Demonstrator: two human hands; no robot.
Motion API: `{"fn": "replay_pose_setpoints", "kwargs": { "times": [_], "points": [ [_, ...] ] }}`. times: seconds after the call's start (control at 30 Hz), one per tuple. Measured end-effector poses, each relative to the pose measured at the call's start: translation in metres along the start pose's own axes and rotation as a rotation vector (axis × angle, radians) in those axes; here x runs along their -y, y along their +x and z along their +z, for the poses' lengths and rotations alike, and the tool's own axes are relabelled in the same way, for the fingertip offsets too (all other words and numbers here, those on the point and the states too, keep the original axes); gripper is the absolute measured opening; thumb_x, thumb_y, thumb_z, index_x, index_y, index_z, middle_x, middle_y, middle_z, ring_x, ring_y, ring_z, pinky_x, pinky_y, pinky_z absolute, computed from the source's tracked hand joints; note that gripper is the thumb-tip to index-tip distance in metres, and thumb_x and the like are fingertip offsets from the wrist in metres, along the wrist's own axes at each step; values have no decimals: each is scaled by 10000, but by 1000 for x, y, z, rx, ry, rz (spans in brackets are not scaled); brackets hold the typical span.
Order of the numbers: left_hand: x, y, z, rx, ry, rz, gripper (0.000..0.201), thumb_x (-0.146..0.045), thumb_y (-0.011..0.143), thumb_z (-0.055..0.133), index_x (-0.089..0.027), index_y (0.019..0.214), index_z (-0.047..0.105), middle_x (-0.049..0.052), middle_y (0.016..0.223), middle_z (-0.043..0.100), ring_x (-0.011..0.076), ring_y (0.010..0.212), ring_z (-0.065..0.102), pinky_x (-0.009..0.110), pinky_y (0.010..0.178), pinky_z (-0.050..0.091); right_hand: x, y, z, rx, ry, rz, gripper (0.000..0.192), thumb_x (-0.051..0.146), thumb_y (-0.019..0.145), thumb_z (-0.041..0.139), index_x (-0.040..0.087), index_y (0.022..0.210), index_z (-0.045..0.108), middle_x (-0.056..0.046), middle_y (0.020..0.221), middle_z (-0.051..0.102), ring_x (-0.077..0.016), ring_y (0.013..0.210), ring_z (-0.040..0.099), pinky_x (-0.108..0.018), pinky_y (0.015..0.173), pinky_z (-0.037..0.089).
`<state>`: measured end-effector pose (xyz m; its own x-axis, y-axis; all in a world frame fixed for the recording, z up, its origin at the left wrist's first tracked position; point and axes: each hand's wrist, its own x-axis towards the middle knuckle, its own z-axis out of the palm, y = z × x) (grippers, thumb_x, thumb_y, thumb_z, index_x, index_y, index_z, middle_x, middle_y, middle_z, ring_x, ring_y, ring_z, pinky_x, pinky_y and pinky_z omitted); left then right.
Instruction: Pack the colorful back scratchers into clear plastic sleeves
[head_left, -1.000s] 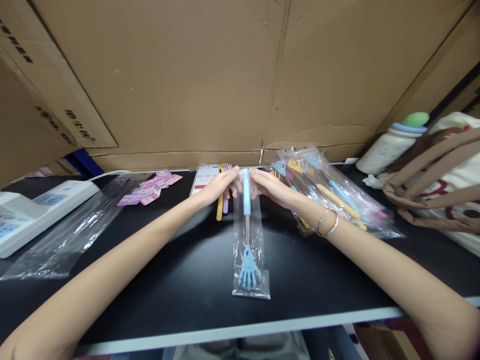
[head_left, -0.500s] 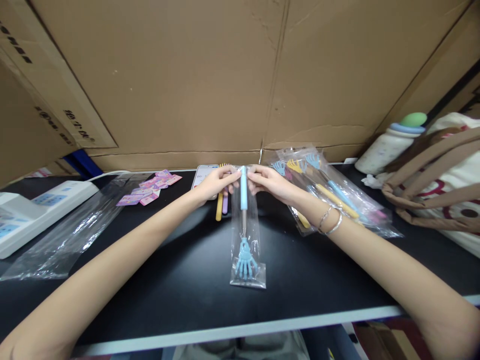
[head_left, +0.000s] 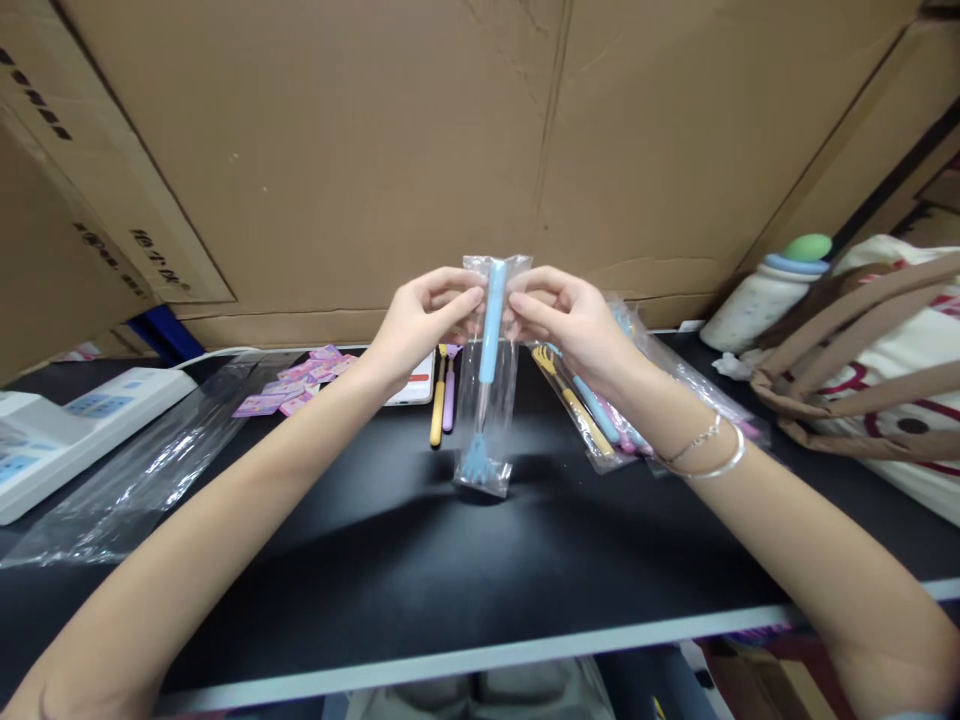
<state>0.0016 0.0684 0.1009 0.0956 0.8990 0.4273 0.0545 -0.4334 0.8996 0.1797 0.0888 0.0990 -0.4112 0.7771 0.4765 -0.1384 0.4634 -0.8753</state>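
A light blue back scratcher (head_left: pixel 492 335) with a hand-shaped claw is inside a clear plastic bag (head_left: pixel 504 405), claw end down. My left hand (head_left: pixel 427 315) pinches the bag's left edge near the top. On the opposite edge my right hand (head_left: pixel 571 318) does the same, beside the handle. The bag is held up at a slant; I cannot tell if its lower end touches the table. Behind it lie an unwrapped yellow back scratcher (head_left: pixel 437 410) and a purple one (head_left: pixel 449 400). Bagged back scratchers (head_left: pixel 589 420) lie partly hidden behind my right hand and forearm.
Left of me are a white power strip (head_left: pixel 97 425), an empty clear plastic sleeve (head_left: pixel 142 480) and a pile of pink-purple cards (head_left: pixel 300 378). A phone (head_left: pixel 416 385) lies partly covered. On the right stand a bottle (head_left: pixel 757 305) and a bag with brown straps (head_left: pixel 885 370). Cardboard (head_left: pixel 360 150) walls the back.
Both hands have raised the bagged blue back scratcher up off the table and tilted it more upright. The top edge of the bag now shows above my fingers.
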Motion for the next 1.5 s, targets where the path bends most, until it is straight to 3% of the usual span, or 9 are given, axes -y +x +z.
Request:
{"fn": "replay_pose_setpoints", "kwargs": {
  "times": [0.17,0.3,0.4,0.53,0.67,0.77,0.97,1.23,1.5],
  "points": [
    [-24,-6,4,-42,157,252,111,-275,845,615,-169,880,615,-30,789,651,99,706,660,191,647,532,36,-7,6,-90,-301,-230,189,352,800,671,199,888,603,19,855,627,-144,863,641,-284,757,534],
    [-27,-25,1,-37,323,447,92,-259,840,618,-169,827,629,-17,821,673,123,769,679,218,713,542,37,-25,1,-93,-516,-382,114,326,824,648,219,857,627,-1,869,653,-174,886,649,-332,807,539],
    [-14,-43,-9,104,487,573,105,-230,849,604,-178,780,663,6,786,703,144,770,690,225,737,544,22,-45,-6,47,-704,-491,74,259,877,575,245,840,638,-20,878,696,-186,859,669,-363,824,552],
    [11,-64,-21,433,728,889,139,-195,883,556,-225,859,689,29,917,741,159,833,706,236,782,557,1,-72,-11,418,-952,-706,159,180,904,506,244,867,647,-38,988,722,-188,920,678,-397,905,548],
    [29,-81,-18,433,900,1268,113,-170,853,590,-223,785,663,11,851,745,137,752,711,238,801,574,-17,-91,-5,493,-1091,-1037,137,125,857,559,222,798,636,-65,939,730,-187,910,684,-346,882,565],
    [38,-88,-13,453,1017,1389,130,-163,843,590,-215,740,651,-3,830,742,124,720,704,230,781,581,-28,-100,-1,512,-1161,-1112,145,122,843,572,220,749,624,-69,874,730,-183,849,691,-332,860,571],
    [56,-93,-9,509,1061,1372,139,-152,865,555,-211,780,647,7,861,734,106,729,691,211,775,569,-44,-108,-1,585,-1061,-873,150,118,853,559,252,826,619,-35,898,722,-156,846,682,-325,868,552],
    [60,-96,-11,511,1011,1265,124,-158,879,566,-188,806,662,8,848,733,111,725,686,201,718,554,-43,-106,-3,593,-1149,-923,190,81,901,468,162,838,627,-80,876,716,-154,838,674,-298,841,533],
    [61,-94,-16,562,986,1188,157,-146,901,527,-180,894,680,6,875,736,118,735,684,207,718,542,-46,-106,-6,638,-1125,-753,225,103,918,431,205,887,628,-41,869,690,-125,818,637,-276,825,510]
  ]
}}
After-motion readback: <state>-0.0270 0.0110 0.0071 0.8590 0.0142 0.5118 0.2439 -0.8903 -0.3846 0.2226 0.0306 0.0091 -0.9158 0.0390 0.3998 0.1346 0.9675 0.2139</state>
